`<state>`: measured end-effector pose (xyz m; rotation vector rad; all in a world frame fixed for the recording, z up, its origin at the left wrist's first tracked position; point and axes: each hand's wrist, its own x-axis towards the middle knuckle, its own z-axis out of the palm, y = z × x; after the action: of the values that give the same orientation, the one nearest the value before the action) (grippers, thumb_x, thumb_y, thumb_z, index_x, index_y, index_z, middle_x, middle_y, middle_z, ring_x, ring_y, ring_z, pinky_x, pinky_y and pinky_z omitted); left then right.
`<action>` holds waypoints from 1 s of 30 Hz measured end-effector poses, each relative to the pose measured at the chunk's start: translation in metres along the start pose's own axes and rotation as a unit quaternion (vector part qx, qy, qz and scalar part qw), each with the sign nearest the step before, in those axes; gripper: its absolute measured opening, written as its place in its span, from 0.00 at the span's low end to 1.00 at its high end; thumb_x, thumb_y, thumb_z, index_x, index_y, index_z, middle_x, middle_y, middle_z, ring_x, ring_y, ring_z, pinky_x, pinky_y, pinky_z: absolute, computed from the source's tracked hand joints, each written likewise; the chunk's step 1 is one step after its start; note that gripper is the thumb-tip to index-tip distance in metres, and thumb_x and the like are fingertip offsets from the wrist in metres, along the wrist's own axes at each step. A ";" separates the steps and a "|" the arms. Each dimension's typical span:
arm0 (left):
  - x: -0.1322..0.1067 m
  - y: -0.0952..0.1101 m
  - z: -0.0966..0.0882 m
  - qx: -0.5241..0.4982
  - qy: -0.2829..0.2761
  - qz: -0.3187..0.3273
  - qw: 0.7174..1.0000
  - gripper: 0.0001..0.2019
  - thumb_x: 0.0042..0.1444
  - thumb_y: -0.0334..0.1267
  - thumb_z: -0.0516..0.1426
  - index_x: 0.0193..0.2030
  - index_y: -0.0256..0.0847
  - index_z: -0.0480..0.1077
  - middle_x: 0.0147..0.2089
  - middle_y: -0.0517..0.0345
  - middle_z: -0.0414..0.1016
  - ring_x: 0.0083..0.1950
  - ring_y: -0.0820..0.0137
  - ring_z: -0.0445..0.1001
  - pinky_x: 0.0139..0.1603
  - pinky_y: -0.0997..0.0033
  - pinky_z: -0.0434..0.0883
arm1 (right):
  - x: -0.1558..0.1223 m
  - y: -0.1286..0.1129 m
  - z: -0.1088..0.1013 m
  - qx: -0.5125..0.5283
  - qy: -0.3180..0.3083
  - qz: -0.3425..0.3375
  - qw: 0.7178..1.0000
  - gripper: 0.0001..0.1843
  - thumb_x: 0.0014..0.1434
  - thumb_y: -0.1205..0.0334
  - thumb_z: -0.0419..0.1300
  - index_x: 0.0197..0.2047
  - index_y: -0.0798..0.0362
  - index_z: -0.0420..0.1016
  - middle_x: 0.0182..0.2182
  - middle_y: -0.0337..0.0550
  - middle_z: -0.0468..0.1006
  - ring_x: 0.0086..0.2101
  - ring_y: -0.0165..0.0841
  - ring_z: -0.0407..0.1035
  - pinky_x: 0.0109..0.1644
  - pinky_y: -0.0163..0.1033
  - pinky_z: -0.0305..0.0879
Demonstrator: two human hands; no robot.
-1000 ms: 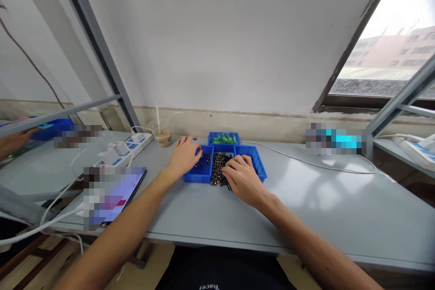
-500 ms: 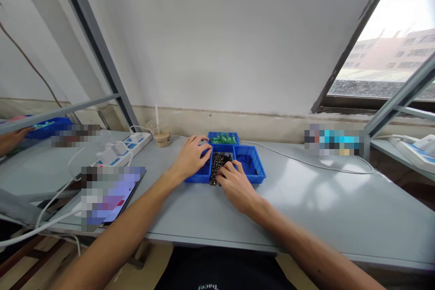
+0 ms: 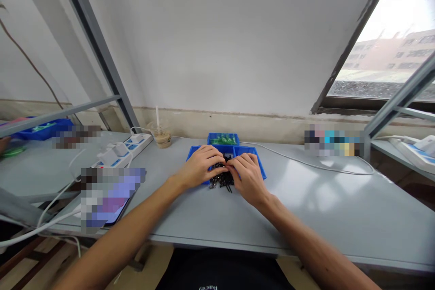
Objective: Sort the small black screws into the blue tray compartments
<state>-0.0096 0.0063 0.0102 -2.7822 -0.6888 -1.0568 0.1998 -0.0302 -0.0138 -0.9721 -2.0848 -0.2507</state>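
Observation:
Three shallow blue trays [image 3: 260,166] stand side by side on the grey table, and a fourth blue tray with green parts [image 3: 223,138] sits behind them. A heap of small dark metal parts [image 3: 220,180] fills the middle tray and spills over its front edge. My left hand [image 3: 202,165] and my right hand [image 3: 247,174] meet above this heap, fingers curled and fingertips pinched together between them. Whatever they pinch is too small to make out.
A white power strip [image 3: 118,149] with plugs and cables lies at the left, beside a plastic cup with a straw [image 3: 161,133]. A tablet [image 3: 108,192] lies near the table's front left edge. A white cable [image 3: 306,161] runs right. Another person's blue tray [image 3: 41,129] is far left.
My left hand moved right from the left tray to the middle heap. My right hand shifted slightly, and both now meet with fingertips together over the dark parts.

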 end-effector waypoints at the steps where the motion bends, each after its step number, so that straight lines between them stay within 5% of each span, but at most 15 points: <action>1: 0.000 0.000 0.000 -0.003 -0.001 0.003 1.000 0.10 0.68 0.45 0.59 0.44 0.41 0.75 0.45 0.53 0.80 0.49 0.65 0.74 0.56 0.61 0.69 | 0.000 0.000 -0.001 0.008 0.004 0.000 1.000 0.11 0.73 0.66 0.53 0.41 0.50 0.75 0.35 0.42 0.81 0.38 0.35 0.69 0.53 0.46 0.57; 22: 0.001 0.006 -0.001 -0.011 0.021 -0.005 1.000 0.07 0.69 0.39 0.57 0.44 0.42 0.76 0.41 0.55 0.81 0.46 0.67 0.77 0.56 0.60 0.69 | 0.001 -0.001 -0.004 0.053 0.029 -0.007 0.998 0.10 0.74 0.62 0.52 0.39 0.51 0.71 0.34 0.43 0.77 0.37 0.36 0.66 0.48 0.45 0.59; 30: 0.001 0.007 0.000 0.013 0.089 0.007 0.996 0.07 0.69 0.39 0.58 0.44 0.43 0.78 0.41 0.53 0.80 0.45 0.66 0.75 0.49 0.62 0.73 | 0.000 0.001 -0.002 0.034 0.002 0.004 0.999 0.10 0.74 0.64 0.51 0.48 0.52 0.73 0.39 0.44 0.80 0.39 0.37 0.68 0.50 0.46 0.59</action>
<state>-0.0064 0.0006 0.0111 -2.6257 -0.6551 -1.2640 0.2014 -0.0302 -0.0128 -0.9380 -2.0722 -0.1761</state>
